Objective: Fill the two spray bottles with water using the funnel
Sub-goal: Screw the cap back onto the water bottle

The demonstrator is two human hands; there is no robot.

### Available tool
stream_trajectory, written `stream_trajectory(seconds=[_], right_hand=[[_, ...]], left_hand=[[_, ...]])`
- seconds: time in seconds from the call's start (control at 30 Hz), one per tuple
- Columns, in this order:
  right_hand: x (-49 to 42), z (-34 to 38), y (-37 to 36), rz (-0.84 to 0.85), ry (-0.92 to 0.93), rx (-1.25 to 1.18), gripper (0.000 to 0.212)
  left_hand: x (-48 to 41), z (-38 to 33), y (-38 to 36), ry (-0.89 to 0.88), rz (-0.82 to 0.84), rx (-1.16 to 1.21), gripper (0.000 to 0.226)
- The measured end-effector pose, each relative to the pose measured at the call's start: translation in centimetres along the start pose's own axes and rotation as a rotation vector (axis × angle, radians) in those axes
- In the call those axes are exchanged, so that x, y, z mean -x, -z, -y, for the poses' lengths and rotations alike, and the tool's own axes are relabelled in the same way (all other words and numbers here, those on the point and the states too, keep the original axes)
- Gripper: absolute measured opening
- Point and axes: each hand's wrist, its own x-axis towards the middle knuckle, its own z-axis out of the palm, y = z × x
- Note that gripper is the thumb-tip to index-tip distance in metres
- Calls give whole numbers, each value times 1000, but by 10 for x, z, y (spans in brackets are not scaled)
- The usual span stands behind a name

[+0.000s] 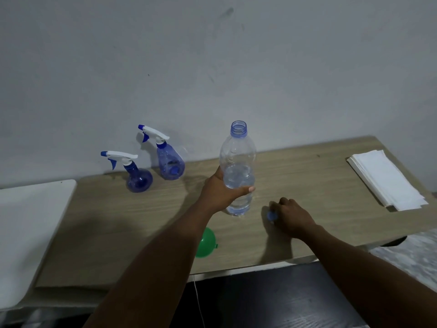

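We see the round blue plastic spray bottle (139, 179) left of the conical one (170, 165), the clear plastic water bottle (237, 162) right of both, the green plastic funnel (207, 242) before it.

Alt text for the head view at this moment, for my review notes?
The left hand grips an uncapped, partly filled water bottle upright on the wooden table while the right hand holds a blue cap beside it. The nearer spray bottle and farther spray bottle stand by the wall, trigger heads on; a green funnel lies beside the left forearm.

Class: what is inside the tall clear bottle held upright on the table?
Clear water fills roughly the lower half of the bottle; above is empty. The left hand hides part.
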Motion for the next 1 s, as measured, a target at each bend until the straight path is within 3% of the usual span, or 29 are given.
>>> stream_trajectory(seconds=[0.1, 0.23, 0.33, 0.43, 0.57, 0.73, 0.83, 1.0], right_hand=[[0, 1, 11, -45, -12, -180, 31], [-8, 14, 78, -399, -44, -409, 22], [-6, 38, 163, -550, -24, -548, 28], [13, 65, 231, -529, 138, -645, 27], [35, 102, 264, -460, 280, -477, 21], [36, 125, 256, -472, 365, -281, 24], [36, 134, 260, -474, 377, -161, 26], [30, 149, 278, -329, 283, 107, 24]], left_hand=[[2, -6, 3, -41, 21, -37, 96], [-1, -22, 10, -54, -56, 0, 110], [-4, -34, 18, -41, -47, -41, 101], [-2, -37, 25, -47, -19, -116, 81], [-4, -35, 27, -59, -12, -138, 73], [-6, -35, 28, -54, 16, -192, 74], [-6, -36, 29, -81, 41, -238, 76], [-12, -37, 28, -110, 60, -375, 75]])
